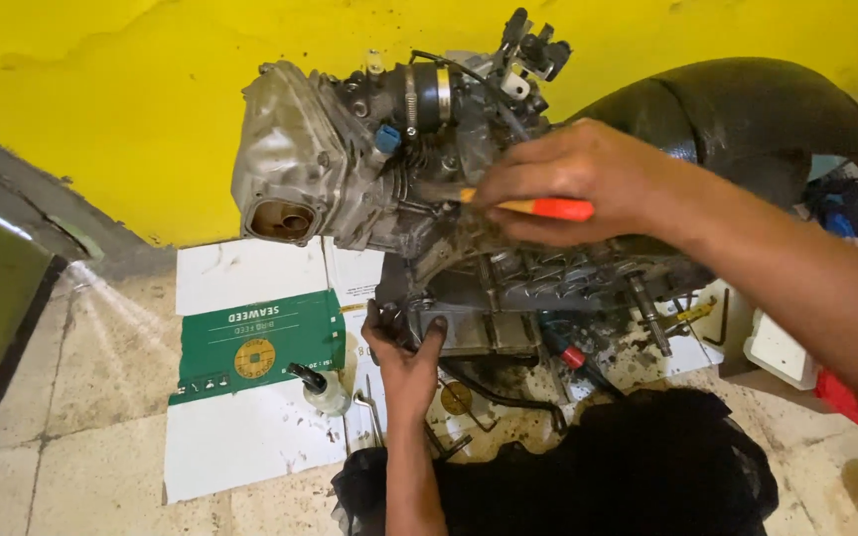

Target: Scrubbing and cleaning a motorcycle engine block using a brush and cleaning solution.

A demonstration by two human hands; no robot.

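Observation:
A dirty grey scooter engine [350,169] stands on flattened cardboard against a yellow wall. My right hand [573,179] reaches in from the right and grips an orange-handled screwdriver [543,207], its tip pointing left into the middle of the engine. My left hand [404,357] comes up from below and clasps the lower edge of the engine casing [469,323], thumb and fingers wrapped around the metal. A black rubber intake hose [429,94] with a metal clamp sits on top of the engine.
A green and white flattened cardboard box [250,347] lies on the tiled floor at left. A small clear bottle with a black spout [322,389] stands on it. A black tyre [737,109] lies behind the engine, black cloth [628,467] covers the foreground, and a white container [782,352] sits at right.

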